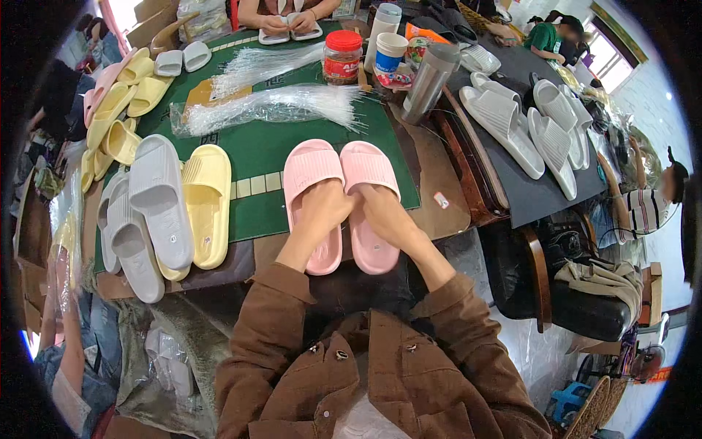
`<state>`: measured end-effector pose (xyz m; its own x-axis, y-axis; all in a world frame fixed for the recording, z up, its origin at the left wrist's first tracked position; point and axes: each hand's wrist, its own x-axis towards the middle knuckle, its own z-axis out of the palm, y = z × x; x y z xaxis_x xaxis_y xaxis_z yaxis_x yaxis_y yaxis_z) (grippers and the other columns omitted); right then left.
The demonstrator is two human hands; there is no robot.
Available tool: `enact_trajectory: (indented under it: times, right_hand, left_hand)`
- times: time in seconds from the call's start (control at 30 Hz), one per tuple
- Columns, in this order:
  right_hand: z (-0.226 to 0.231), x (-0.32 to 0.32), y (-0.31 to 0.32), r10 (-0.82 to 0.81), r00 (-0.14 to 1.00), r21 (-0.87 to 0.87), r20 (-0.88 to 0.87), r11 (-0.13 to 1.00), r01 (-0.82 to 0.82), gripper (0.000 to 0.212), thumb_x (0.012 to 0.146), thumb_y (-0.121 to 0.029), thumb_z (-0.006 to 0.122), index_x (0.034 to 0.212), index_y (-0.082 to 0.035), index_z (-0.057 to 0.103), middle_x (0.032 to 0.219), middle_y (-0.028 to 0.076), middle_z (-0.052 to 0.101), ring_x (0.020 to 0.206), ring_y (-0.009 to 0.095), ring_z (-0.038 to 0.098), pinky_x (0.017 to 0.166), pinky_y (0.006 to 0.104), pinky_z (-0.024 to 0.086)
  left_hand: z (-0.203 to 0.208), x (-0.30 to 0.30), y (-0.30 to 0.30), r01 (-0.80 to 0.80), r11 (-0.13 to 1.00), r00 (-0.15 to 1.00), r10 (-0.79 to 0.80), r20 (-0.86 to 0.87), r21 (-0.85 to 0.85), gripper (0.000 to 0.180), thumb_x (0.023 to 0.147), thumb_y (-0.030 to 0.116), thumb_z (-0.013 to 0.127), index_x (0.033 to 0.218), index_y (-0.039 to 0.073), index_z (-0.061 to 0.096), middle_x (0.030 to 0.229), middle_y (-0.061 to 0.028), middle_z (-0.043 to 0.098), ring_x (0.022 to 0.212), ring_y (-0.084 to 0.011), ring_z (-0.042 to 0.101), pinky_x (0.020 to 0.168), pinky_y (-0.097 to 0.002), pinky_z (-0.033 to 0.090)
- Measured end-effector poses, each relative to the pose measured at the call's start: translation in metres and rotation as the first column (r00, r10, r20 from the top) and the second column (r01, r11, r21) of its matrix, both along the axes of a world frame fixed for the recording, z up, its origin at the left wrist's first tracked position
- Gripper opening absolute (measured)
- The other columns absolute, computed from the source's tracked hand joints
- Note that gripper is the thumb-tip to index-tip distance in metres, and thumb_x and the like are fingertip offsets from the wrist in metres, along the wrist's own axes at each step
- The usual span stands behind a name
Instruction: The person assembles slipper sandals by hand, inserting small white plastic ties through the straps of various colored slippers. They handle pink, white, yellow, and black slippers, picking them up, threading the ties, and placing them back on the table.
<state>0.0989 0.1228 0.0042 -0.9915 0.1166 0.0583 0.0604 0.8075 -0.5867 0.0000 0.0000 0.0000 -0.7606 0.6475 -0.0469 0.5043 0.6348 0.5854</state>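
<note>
At the left, ribbed grey slippers (161,219) partly overlap a pale yellow ribbed slipper (213,219), perhaps bunched to keep space free. Beside them, two pale pink, open-toed ribbed slippers stand side by side at the near edge, toes away from the person, a placement that seems to let each hand enter from the heel. The left hand (322,208) reaches into the left pink slipper (311,174), the right hand (386,214) into the right pink slipper (371,170); the straps hide the fingers, so I cannot tell how open they are or whether they grip.

The table (256,155) has a green top; clear plastic strands (292,110) lie across it, then a red-lidded jar (342,62). Farther right come a dark side table (530,201) bearing grey slippers and a black armchair (589,311).
</note>
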Motion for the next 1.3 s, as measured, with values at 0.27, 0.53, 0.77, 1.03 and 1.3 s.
enact_trajectory:
  times: [0.27,0.53,0.77,1.03,1.3]
  right_hand:
    - [0.025,0.016,-0.007,-0.139,0.924,-0.217,-0.356,0.974,0.063,0.021,0.084,-0.003,0.049,0.099,-0.001,0.064,0.081,0.018,0.065,0.076,0.038,0.062,0.070,0.0432,0.050]
    - [0.029,-0.083,0.048,-0.274,0.956,0.237,-0.108,0.926,0.292,0.026,0.079,-0.026,0.066,0.088,-0.002,0.070,0.086,0.017,0.068,0.080,0.031,0.067,0.070,0.0404,0.053]
    - [0.016,-0.123,0.045,-0.308,0.950,0.360,0.043,0.892,0.273,0.027,0.072,-0.032,0.072,0.081,-0.007,0.072,0.085,0.016,0.069,0.085,0.032,0.067,0.075,0.0418,0.053]
    - [0.005,-0.125,0.043,-0.173,0.918,-0.318,-0.356,0.947,0.055,0.019,0.077,-0.019,0.065,0.074,0.000,0.061,0.081,0.015,0.068,0.075,0.031,0.067,0.068,0.0372,0.052]
    - [0.008,-0.133,0.032,-0.040,0.993,-0.279,-0.110,0.960,0.008,0.032,0.080,-0.029,0.067,0.090,0.002,0.069,0.083,0.016,0.069,0.078,0.023,0.066,0.073,0.0331,0.051]
  left_hand:
    - [-0.007,0.005,-0.004,-0.023,0.996,0.996,0.031,-0.088,0.091,0.040,0.078,0.028,0.063,0.094,-0.009,0.062,0.095,-0.0282,0.064,0.085,-0.0425,0.063,0.075,-0.0470,0.051]
    - [-0.014,0.006,-0.001,-0.035,0.996,0.987,0.048,-0.156,0.087,0.043,0.079,0.031,0.059,0.095,-0.009,0.062,0.094,-0.0282,0.063,0.086,-0.0414,0.063,0.075,-0.0493,0.051]
    - [-0.010,0.001,0.002,-0.015,1.000,1.000,0.016,-0.025,0.025,0.040,0.079,0.031,0.058,0.091,-0.006,0.065,0.088,-0.0277,0.064,0.079,-0.0416,0.064,0.072,-0.0479,0.051]
    - [0.003,-0.005,-0.010,0.090,0.980,0.994,-0.077,-0.080,0.175,0.058,0.083,0.048,0.060,0.095,-0.009,0.059,0.088,-0.0308,0.062,0.082,-0.0434,0.062,0.072,-0.0468,0.049]
    - [0.011,-0.012,-0.016,0.126,0.984,0.988,-0.136,0.071,0.128,0.070,0.082,0.055,0.058,0.107,-0.011,0.056,0.098,-0.0326,0.060,0.092,-0.0423,0.060,0.083,-0.0460,0.045]
